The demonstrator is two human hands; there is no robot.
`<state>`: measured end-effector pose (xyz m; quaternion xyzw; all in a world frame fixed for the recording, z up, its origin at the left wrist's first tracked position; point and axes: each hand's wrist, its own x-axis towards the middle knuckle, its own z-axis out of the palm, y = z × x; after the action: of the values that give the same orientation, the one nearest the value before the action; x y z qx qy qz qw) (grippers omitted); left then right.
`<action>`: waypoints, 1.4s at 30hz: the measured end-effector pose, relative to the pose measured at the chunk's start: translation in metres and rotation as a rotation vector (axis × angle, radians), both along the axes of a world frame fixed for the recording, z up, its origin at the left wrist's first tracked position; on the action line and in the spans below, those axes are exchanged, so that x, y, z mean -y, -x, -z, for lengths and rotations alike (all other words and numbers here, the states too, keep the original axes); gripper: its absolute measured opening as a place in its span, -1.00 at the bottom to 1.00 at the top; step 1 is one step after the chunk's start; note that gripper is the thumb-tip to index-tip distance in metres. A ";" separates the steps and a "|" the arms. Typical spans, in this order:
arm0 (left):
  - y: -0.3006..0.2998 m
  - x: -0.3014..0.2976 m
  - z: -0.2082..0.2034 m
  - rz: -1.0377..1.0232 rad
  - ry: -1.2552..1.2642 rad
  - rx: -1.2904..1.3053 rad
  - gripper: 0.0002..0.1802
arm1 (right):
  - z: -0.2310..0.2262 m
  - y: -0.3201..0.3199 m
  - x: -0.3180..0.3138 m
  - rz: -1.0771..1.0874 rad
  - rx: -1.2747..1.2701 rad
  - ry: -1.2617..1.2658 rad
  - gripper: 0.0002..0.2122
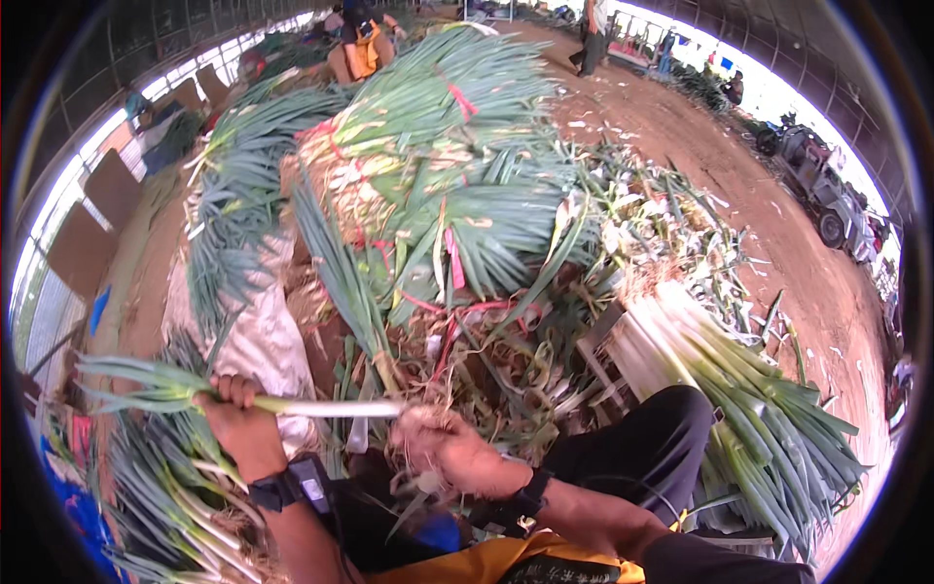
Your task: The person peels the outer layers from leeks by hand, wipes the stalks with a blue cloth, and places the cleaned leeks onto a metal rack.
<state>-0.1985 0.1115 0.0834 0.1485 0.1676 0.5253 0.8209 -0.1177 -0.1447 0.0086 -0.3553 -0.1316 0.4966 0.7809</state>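
A single green onion (321, 408) lies crosswise before me, green leaves to the left and white stalk to the right. My left hand (233, 407) is closed around it where the leaves meet the stalk. At the root end is my right hand (448, 453), fingers curled and blurred; stringy roots and peelings hang about it, and what it grips is hard to make out. To my right, a stack of green onions with clean white stalks (671, 336) rests on a low stand (603, 360). More loose green onions (185, 496) lie beside my left forearm.
A large heap of green onions (438, 127) tied with red strips rises ahead. Peeled leaf scraps (662, 209) cover the ground at its right. A whitish sheet (258, 336) lies at left. Farther off are a person in orange (362, 49), a standing person (590, 39) and a parked vehicle (822, 180).
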 end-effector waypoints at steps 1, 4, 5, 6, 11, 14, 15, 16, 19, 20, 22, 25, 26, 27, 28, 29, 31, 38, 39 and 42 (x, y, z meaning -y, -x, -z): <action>0.011 -0.010 0.004 -0.003 -0.011 0.020 -0.64 | -0.026 0.014 0.000 0.098 0.191 0.097 -0.81; 0.018 -0.016 -0.003 0.042 0.032 0.132 -0.61 | 0.002 0.014 0.031 0.072 0.642 -0.001 -0.84; 0.021 -0.015 -0.002 0.040 0.030 0.132 -0.61 | -0.006 0.018 0.047 -0.019 0.664 0.042 -0.85; 0.023 -0.013 0.000 0.081 0.017 0.089 -0.62 | -0.015 0.021 0.063 -0.115 0.682 0.083 -0.86; 0.017 -0.027 -0.008 -0.020 0.026 -0.076 -0.55 | -0.052 0.013 0.139 -0.037 0.883 0.334 -0.87; 0.042 -0.067 -0.016 -0.150 -0.171 -0.150 -0.51 | -0.055 -0.019 0.213 -0.242 0.775 0.721 -0.79; 0.041 -0.065 -0.022 -0.179 -0.205 -0.213 -0.50 | -0.057 -0.027 0.220 -0.334 0.736 0.920 -0.74; 0.036 -0.052 -0.025 -0.207 -0.234 -0.222 -0.48 | -0.065 -0.032 0.213 -0.306 0.806 1.009 -0.71; -0.001 -0.004 -0.037 -0.281 -0.295 -0.286 -0.46 | -0.052 -0.057 0.204 -0.145 1.678 0.923 -0.67; -0.003 0.001 -0.038 -0.244 -0.296 -0.313 -0.45 | -0.047 -0.066 0.189 -0.147 1.726 0.990 -0.67; -0.004 0.008 -0.036 -0.186 -0.323 -0.359 -0.44 | -0.029 -0.094 0.159 -0.145 1.953 0.881 -0.64; -0.018 0.017 -0.032 -0.122 -0.321 -0.385 -0.48 | -0.011 -0.143 0.123 -0.217 1.946 0.617 -0.67; -0.018 0.018 -0.031 -0.127 -0.322 -0.398 -0.48 | -0.006 -0.146 0.096 -0.249 1.740 0.663 -0.68; -0.015 0.019 -0.029 -0.097 -0.368 -0.420 -0.49 | -0.001 -0.146 0.066 -0.282 1.533 0.700 -0.70; -0.014 0.021 -0.030 -0.063 -0.414 -0.432 -0.50 | 0.017 -0.152 0.042 -0.328 1.487 0.705 -0.75; -0.017 0.023 -0.028 -0.059 -0.412 -0.436 -0.50 | 0.043 -0.159 0.021 -0.374 1.439 0.718 -0.79; -0.015 0.025 -0.028 -0.003 -0.396 -0.410 -0.54 | 0.080 -0.157 -0.020 -0.566 1.336 0.781 -0.81; -0.010 0.025 -0.030 0.103 -0.432 -0.379 -0.62 | 0.256 -0.144 -0.101 -0.262 0.746 0.748 -0.74; -0.007 0.023 -0.029 0.130 -0.464 -0.380 -0.63 | 0.270 -0.142 -0.117 -0.281 0.732 0.737 -0.74; -0.008 0.017 -0.026 0.191 -0.496 -0.388 -0.62 | 0.329 -0.165 -0.142 -0.240 0.821 0.781 -0.73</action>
<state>-0.1905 0.0941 0.1098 0.4563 0.1732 0.4328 0.7580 0.0473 -0.0025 -0.3206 -0.7633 -0.2703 0.4149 0.4150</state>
